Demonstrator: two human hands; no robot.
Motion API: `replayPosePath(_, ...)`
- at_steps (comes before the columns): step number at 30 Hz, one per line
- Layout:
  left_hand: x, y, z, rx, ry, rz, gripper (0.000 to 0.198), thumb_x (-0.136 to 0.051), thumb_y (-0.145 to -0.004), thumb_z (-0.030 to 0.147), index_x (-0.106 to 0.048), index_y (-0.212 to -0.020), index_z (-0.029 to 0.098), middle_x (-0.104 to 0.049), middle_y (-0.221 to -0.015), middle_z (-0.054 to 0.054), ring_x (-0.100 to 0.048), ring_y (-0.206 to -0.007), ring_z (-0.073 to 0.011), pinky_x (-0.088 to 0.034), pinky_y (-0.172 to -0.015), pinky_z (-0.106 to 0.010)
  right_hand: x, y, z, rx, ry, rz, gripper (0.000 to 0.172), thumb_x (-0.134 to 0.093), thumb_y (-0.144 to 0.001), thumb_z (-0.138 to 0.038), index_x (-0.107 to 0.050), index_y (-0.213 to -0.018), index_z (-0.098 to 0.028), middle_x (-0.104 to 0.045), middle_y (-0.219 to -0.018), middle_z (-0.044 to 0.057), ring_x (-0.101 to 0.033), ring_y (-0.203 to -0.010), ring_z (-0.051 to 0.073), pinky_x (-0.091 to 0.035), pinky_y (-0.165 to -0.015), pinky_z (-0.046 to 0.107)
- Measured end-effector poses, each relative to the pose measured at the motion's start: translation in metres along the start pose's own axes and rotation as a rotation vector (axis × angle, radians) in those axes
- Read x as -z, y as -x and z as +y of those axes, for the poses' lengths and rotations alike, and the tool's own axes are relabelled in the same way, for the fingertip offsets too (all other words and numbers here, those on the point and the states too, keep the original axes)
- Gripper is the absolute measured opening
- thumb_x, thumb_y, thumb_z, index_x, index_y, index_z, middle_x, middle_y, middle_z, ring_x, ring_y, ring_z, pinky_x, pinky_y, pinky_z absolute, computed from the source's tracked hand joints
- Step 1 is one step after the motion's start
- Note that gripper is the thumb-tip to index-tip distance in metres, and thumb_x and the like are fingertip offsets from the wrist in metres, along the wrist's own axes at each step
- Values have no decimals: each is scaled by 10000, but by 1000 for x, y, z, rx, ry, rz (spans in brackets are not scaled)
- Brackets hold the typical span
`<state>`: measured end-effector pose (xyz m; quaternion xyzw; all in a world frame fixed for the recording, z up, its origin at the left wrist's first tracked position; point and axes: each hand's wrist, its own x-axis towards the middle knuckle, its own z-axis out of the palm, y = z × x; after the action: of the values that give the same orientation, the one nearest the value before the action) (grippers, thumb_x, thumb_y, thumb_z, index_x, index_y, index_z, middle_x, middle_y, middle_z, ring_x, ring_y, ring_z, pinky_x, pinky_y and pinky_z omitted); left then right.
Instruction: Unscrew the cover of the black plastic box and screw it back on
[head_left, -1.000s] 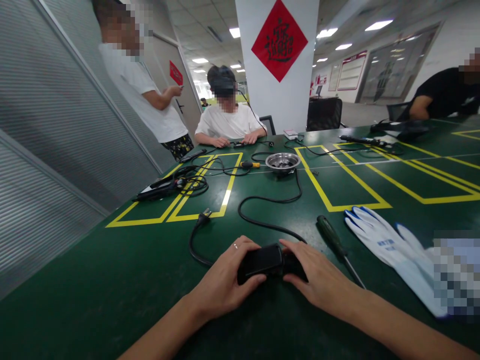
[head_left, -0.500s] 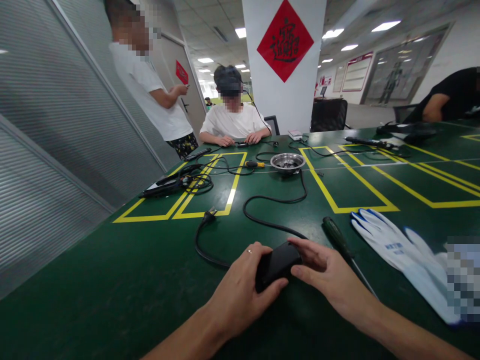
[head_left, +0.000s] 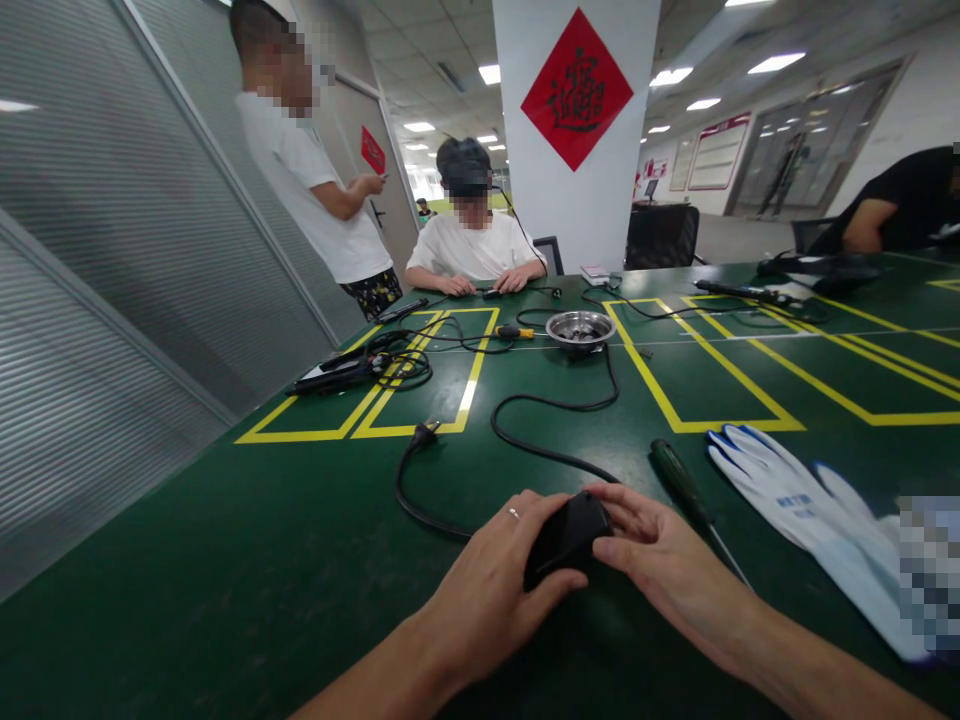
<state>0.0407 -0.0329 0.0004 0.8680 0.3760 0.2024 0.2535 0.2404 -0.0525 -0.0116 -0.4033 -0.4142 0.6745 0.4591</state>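
Note:
A black power adapter [head_left: 568, 538] is held low over the green table, in front of me. My left hand [head_left: 510, 570] wraps its left side, with the thumb along the near edge and the fingers over the far edge. At its right end, my right hand [head_left: 637, 535] has its thumb and fingertips against the adapter. A black cord with a plug [head_left: 425, 433] curves out from behind my left hand. Another black cord [head_left: 517, 440] winds from behind the adapter toward the metal bowl [head_left: 580, 330]. Beside my right hand lies a screwdriver with a dark green handle [head_left: 675, 478].
White work gloves [head_left: 795, 510] lie at the right. A yellow-handled screwdriver [head_left: 514, 333] rests by the bowl, which holds small dark parts. Coiled cables [head_left: 397, 365] lie at the left. Yellow tape [head_left: 739, 380] marks the table [head_left: 225, 560]. A person [head_left: 472, 240] sits opposite.
My right thumb and fingers have come in closer on the adapter's right end. The adapter has tilted slightly, showing more of its end. The whole view has shifted a little.

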Motion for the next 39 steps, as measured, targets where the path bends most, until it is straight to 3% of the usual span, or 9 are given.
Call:
replayPosePath(4,3,2,-6,7,-53,27,467,-557,-913,284,-367,-1338,261,-513,-1253,-66,-515,-1123,-225,-438,-991,-392,7,2,-5,27,170,17,563,-714,-723,-309,-480,-1228,-227,-587,-1249,69,-567,-1145,188,-389,-1062,422)
replayPosePath(9,8,2,-17,58,-127,121,444,-475,-953,313,-338,-1368,239,-474,-1320,-91,-470,-1205,-248,-389,-1046,-436,16,3,2,237,842,89,544,-708,-717,-304,-554,-1238,-279,-553,-1283,50,-442,-1234,255,-233,-1120,525)
replayPosePath(14,10,-1,-24,94,-125,189,419,-493,-942,312,-376,-1337,232,-510,-1252,-82,-500,-1156,-245,-410,-1017,-427,6,-18,11,287,924,3,356,-632,-746,-183,-664,-1094,-248,-633,-1118,61,-490,-1109,270,-303,-1046,543)
replayPosePath(21,9,0,-16,159,18,285,397,-534,-926,293,-398,-1297,250,-539,-1165,-58,-542,-1069,-225,-455,-949,-398,-24,-22,-8,255,726,59,586,-585,-822,-419,-439,-1357,-229,-562,-1290,91,-508,-1199,231,-367,-1055,464)
replayPosePath(24,2,3,-6,106,87,263,442,-582,-901,301,-390,-1297,260,-541,-1160,-54,-552,-1053,-216,-474,-928,-376,-36,-8,-6,146,308,61,504,-499,-882,-408,-434,-1353,-239,-602,-1248,67,-557,-1165,179,-429,-1017,387)
replayPosePath(28,-5,3,2,61,22,210,516,-599,-890,379,-381,-1334,232,-533,-1211,-97,-533,-1102,-254,-452,-969,-434,-40,0,8,15,-266,146,482,-642,-793,-352,-530,-1237,-201,-608,-1237,75,-551,-1177,192,-416,-1030,372)
replayPosePath(33,13,1,-8,-90,-167,19,659,-616,-835,533,-388,-1386,252,-494,-1285,-106,-479,-1164,-287,-431,-994,-453,-19,-1,2,-23,-302,205,401,-566,-819,-469,-587,-1076,-161,-658,-1106,107,-618,-1058,230,-473,-946,413)
replayPosePath(36,27,1,-26,56,-337,27,534,-535,-898,494,-441,-1357,239,-484,-1281,-109,-499,-1146,-295,-417,-991,-482,8,-3,-13,-36,-289,280,438,-513,-832,-518,-583,-1057,-148,-671,-1014,119,-646,-970,236,-495,-901,423)
replayPosePath(39,33,0,-42,108,-385,-89,466,-523,-913,444,-473,-1336,253,-509,-1220,-92,-581,-1031,-264,-462,-931,-438,36,-9,-21,-25,-255,349,437,-497,-842,-512,-567,-1082,-154,-663,-1003,122,-650,-899,223,-514,-848,414)
